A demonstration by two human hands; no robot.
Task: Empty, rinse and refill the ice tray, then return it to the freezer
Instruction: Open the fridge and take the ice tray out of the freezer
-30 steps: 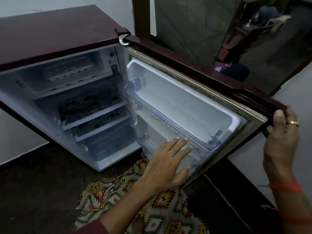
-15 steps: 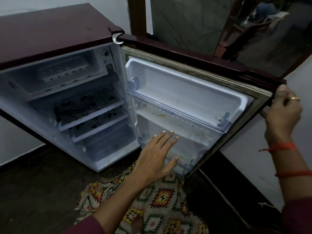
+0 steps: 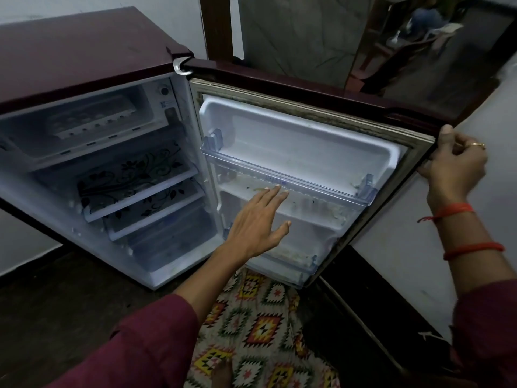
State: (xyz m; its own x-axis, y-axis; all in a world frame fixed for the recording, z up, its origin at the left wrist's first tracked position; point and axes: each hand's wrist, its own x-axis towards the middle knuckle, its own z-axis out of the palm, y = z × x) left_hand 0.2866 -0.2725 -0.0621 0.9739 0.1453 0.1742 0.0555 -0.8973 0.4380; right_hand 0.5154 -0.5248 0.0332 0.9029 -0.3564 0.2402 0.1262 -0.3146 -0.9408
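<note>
A small maroon fridge [image 3: 72,51] stands open in front of me. The white ice tray [image 3: 95,119] lies in the freezer compartment at the top left. My left hand [image 3: 257,222] hovers flat and open in front of the door's lower shelves, fingers apart, holding nothing. It is well to the right of and below the tray. My right hand [image 3: 453,161] grips the outer edge of the fridge door [image 3: 307,88] at its top corner.
Inside the cabinet are two floral-printed shelves [image 3: 134,180] and a crisper drawer [image 3: 173,236]. Clear door bins [image 3: 285,175] look stained. My patterned clothing [image 3: 265,326] is below the door. A white wall [image 3: 436,236] is right of the door, with dark floor around.
The door has swung wider open with my right hand on its edge. My left hand has risen from the lowest door bin toward the middle shelf, still open.
</note>
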